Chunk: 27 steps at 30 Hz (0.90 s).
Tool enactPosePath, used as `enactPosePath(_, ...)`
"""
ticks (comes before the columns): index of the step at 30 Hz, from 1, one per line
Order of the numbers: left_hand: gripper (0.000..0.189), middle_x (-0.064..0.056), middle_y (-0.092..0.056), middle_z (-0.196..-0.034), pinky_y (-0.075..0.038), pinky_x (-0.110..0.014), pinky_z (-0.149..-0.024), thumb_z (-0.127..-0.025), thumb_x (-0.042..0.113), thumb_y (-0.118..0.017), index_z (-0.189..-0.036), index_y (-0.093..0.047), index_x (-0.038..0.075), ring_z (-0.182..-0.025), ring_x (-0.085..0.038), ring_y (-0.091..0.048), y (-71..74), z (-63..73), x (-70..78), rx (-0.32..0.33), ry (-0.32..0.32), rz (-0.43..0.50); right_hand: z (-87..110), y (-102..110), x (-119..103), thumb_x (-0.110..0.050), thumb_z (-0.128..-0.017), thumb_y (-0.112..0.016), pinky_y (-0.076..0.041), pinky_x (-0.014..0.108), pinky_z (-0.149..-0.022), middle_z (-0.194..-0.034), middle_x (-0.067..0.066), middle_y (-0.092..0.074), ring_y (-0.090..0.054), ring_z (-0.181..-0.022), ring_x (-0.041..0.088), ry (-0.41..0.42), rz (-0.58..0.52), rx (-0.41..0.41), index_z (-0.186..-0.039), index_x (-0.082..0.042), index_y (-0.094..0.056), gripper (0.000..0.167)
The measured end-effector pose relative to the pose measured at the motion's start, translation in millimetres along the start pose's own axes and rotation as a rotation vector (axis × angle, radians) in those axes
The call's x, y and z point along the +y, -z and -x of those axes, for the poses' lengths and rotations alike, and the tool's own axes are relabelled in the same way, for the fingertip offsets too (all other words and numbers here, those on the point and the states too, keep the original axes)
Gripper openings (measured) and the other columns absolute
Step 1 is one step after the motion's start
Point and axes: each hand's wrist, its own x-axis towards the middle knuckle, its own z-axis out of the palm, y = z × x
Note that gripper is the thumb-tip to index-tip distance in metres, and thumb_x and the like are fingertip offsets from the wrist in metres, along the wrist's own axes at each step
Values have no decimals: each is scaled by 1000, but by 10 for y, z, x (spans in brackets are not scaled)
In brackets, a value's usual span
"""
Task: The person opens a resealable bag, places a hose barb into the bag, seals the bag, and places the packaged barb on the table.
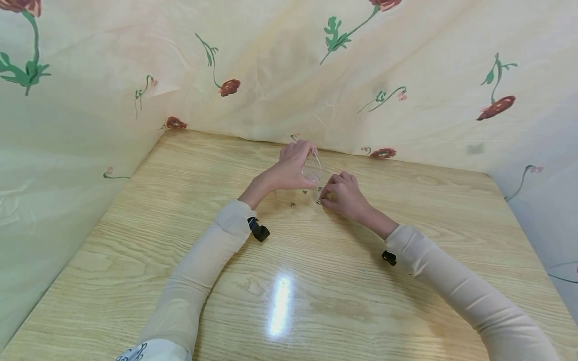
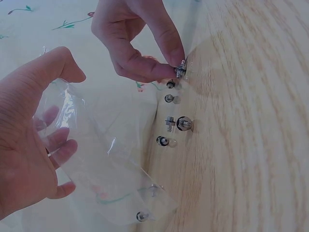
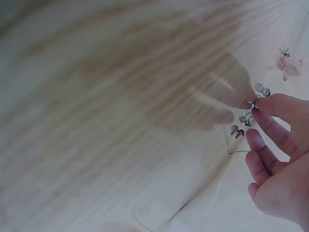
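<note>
My left hand holds a clear plastic bag, its thumb and fingers curved wide apart around the bag's upper end. Through the bag's lower part a small metal bolt shows. Just to the right of the bag in the head view, my right hand is low over the table. Between its thumb and index finger it pinches a small bolt with a dark ring. Several similar pieces lie close by, among them a hex-headed bolt and a smaller bolt.
A glossy wood-grain table lies under both arms. Behind it hangs a pale flowered cloth, which also covers the left side. Black wrist devices, such as the one on the left sleeve, sit below the hands.
</note>
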Motion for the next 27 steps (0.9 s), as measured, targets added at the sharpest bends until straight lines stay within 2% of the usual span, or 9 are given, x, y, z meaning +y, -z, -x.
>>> enactPosePath(16, 61, -5, -39, -113, -19, -48, -101, -79, 25, -77, -123, -38, 12, -109, -23, -33, -4, 5, -3, -2, -3, 4, 12, 10, -33, -11, -89, -74, -31, 57, -98, -95, 11, -65, -45, -92, 28, -4, 5, -2, -85, -9, -77, 6)
enactPosePath(21, 63, -6, -40, -114, -19, -49, -102, -79, 24, -77, -127, -40, 7, -109, -24, -34, -8, 0, -6, -6, -15, 8, 13, 7, -25, -12, -90, -75, -31, 58, -99, -96, 11, -65, -45, -92, 28, -9, 4, -8, -85, -8, -76, 6)
enactPosePath(27, 63, -8, -41, -114, -19, -51, -103, -79, 24, -77, -126, -39, 8, -110, -24, -34, -1, 5, 9, -14, -18, 3, 20, 15, -39, -12, -89, -76, -31, 58, -98, -95, 11, -65, -45, -91, 28, -10, -3, -9, -85, -9, -76, 4)
